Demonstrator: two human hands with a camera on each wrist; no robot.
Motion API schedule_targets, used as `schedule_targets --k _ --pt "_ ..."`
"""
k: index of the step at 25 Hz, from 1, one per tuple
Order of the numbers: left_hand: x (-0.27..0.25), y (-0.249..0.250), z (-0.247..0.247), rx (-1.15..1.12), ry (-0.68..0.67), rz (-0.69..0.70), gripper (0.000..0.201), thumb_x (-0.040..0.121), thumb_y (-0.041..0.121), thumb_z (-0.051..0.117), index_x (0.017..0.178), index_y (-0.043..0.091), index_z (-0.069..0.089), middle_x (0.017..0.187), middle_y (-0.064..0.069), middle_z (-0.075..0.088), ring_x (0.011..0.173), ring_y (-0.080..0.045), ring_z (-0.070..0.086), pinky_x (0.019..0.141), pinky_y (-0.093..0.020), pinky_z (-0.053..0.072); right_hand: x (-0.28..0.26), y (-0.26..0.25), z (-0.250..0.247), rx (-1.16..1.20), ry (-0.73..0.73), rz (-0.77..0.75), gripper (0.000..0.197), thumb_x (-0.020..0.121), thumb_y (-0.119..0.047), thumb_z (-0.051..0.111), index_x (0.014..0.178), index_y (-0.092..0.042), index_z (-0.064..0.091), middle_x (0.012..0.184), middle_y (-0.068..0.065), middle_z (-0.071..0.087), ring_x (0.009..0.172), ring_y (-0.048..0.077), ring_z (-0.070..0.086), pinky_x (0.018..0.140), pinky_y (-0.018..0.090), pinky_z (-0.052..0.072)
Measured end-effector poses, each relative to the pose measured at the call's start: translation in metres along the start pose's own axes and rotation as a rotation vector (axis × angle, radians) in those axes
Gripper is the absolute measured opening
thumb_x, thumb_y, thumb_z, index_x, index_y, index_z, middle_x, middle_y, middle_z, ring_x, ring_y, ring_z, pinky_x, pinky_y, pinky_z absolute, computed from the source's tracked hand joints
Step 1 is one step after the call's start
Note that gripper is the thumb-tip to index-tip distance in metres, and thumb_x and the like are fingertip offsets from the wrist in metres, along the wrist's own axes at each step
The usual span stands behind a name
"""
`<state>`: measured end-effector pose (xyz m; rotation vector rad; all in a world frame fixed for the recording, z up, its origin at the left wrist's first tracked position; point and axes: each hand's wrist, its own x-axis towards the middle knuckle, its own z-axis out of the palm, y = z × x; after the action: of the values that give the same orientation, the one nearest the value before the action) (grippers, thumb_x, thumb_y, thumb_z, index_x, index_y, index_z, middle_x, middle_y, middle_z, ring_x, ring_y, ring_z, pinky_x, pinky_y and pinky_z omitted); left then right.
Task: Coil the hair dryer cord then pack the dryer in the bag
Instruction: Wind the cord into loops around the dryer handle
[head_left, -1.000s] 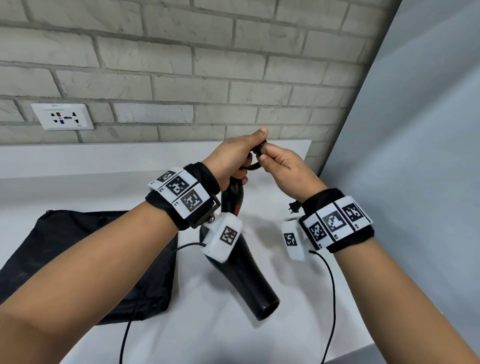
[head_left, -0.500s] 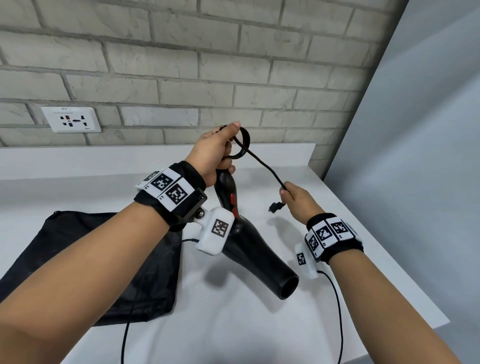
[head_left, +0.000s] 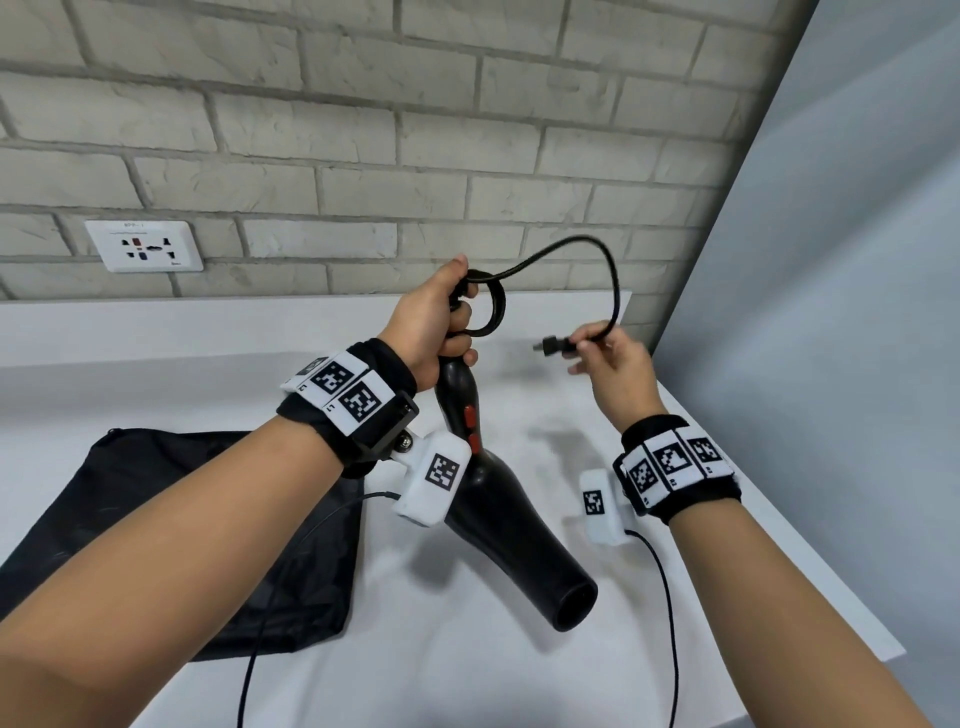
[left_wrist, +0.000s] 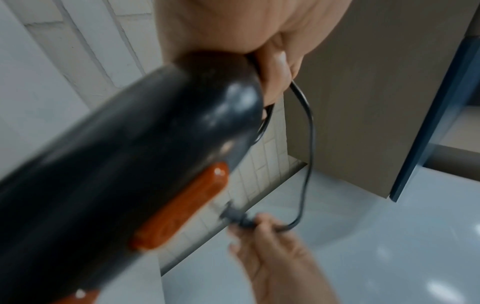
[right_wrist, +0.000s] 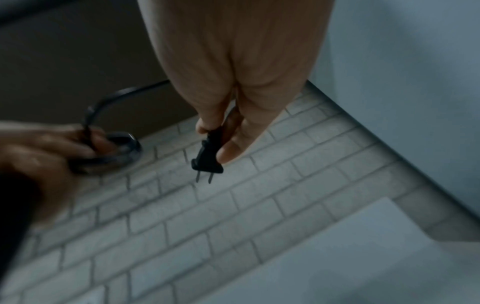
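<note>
My left hand (head_left: 441, 317) grips the handle end of the black hair dryer (head_left: 498, 493) together with several coils of its black cord (head_left: 493, 306). The dryer hangs nozzle-down above the white counter (head_left: 467, 675), its orange switches (left_wrist: 179, 207) facing me. A free length of cord (head_left: 597, 254) arcs up and right to my right hand (head_left: 608, 353), which pinches the cord just behind the two-pin plug (right_wrist: 207, 158). The plug (head_left: 553, 345) points left. The black bag (head_left: 171, 519) lies flat on the counter at the left, under my left forearm.
A grey brick wall (head_left: 467, 156) with a white socket plate (head_left: 143, 252) stands behind the counter. A pale blue wall (head_left: 831, 312) closes the right side. The counter's front-right corner (head_left: 898, 649) is near my right arm. Thin wrist-camera cables (head_left: 670, 623) hang below both wrists.
My right hand rose from low beside the dryer and swung up, so the taut cord now arcs in a high loop. The left hand kept hold of dryer and coils.
</note>
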<state>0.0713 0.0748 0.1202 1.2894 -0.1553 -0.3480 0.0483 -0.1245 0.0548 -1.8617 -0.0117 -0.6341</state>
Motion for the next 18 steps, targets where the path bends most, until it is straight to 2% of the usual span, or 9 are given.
schedule_targets --k 2,4,7,9,10,12,13,16,18 --pt "0.001 -0.007 0.003 0.031 -0.005 -0.017 0.035 0.094 0.047 0.038 0.075 0.018 0.043 0.04 0.009 0.02 0.031 -0.009 0.014 0.043 -0.021 0.029 0.002 -0.027 0.006 0.105 0.011 -0.133 0.03 0.089 0.005 0.044 0.079 -0.022 0.053 0.082 0.004 0.059 0.068 -0.002 0.064 0.061 0.014 0.052" --pt "0.001 -0.011 0.006 0.047 -0.013 -0.031 0.035 0.094 0.048 0.038 0.078 0.018 0.045 0.04 0.009 0.02 0.032 -0.009 0.014 0.046 -0.022 0.028 -0.001 -0.05 0.014 0.144 -0.028 -0.232 0.024 0.087 -0.003 0.046 0.08 -0.024 0.054 0.084 0.007 0.058 0.07 0.007 0.063 0.062 0.015 0.052" --pt "0.0 -0.012 0.01 0.045 -0.023 -0.049 0.036 0.094 0.049 0.037 0.075 0.019 0.043 0.039 0.009 0.021 0.031 -0.008 0.014 0.047 -0.023 0.028 -0.007 -0.06 0.027 0.104 -0.099 -0.258 0.022 0.082 -0.01 0.047 0.079 -0.03 0.055 0.091 0.012 0.058 0.072 0.021 0.06 0.064 0.019 0.051" --pt "-0.001 -0.011 0.012 0.053 -0.041 -0.054 0.036 0.095 0.049 0.035 0.078 0.019 0.043 0.039 0.01 0.021 0.031 -0.008 0.014 0.047 -0.024 0.028 -0.009 -0.055 0.031 0.009 -0.098 -0.243 0.02 0.083 -0.011 0.05 0.079 -0.03 0.055 0.09 0.011 0.059 0.073 0.019 0.06 0.066 0.021 0.051" --pt "-0.002 -0.011 0.014 0.068 -0.055 -0.051 0.035 0.095 0.049 0.034 0.081 0.019 0.044 0.038 0.01 0.021 0.031 -0.008 0.014 0.047 -0.024 0.028 -0.008 -0.055 0.031 -0.054 -0.082 -0.242 0.017 0.084 -0.009 0.052 0.08 -0.026 0.057 0.089 0.01 0.06 0.073 0.015 0.059 0.067 0.02 0.049" --pt "-0.004 -0.012 0.017 0.112 -0.098 -0.035 0.033 0.096 0.048 0.032 0.084 0.019 0.044 0.04 0.01 0.022 0.031 -0.007 0.014 0.046 -0.023 0.028 -0.006 -0.054 0.029 -0.195 -0.072 -0.26 0.009 0.084 -0.006 0.057 0.086 -0.013 0.062 0.084 0.006 0.06 0.068 0.001 0.056 0.066 0.009 0.044" --pt "-0.005 -0.013 0.018 0.135 -0.123 -0.025 0.033 0.096 0.047 0.032 0.082 0.02 0.044 0.041 0.009 0.022 0.032 -0.007 0.014 0.045 -0.022 0.028 -0.006 -0.053 0.029 -0.261 -0.074 -0.27 0.006 0.083 -0.006 0.059 0.087 -0.008 0.064 0.078 0.004 0.059 0.063 -0.001 0.054 0.064 0.005 0.041" --pt "-0.008 -0.013 0.022 0.176 -0.191 -0.007 0.032 0.097 0.047 0.032 0.082 0.022 0.046 0.042 0.009 0.022 0.032 -0.007 0.014 0.043 -0.021 0.029 -0.011 -0.049 0.033 -0.345 0.011 -0.273 0.005 0.08 -0.009 0.063 0.083 -0.006 0.06 0.053 -0.004 0.044 0.05 0.003 0.047 0.054 0.006 0.037" --pt "-0.009 -0.011 0.023 0.193 -0.221 -0.013 0.033 0.096 0.047 0.032 0.083 0.02 0.046 0.04 0.011 0.022 0.031 -0.006 0.013 0.044 -0.021 0.029 -0.014 -0.044 0.035 -0.269 0.103 -0.233 0.017 0.078 -0.006 0.064 0.08 -0.01 0.047 0.051 -0.007 0.037 0.047 0.002 0.044 0.048 0.01 0.034"
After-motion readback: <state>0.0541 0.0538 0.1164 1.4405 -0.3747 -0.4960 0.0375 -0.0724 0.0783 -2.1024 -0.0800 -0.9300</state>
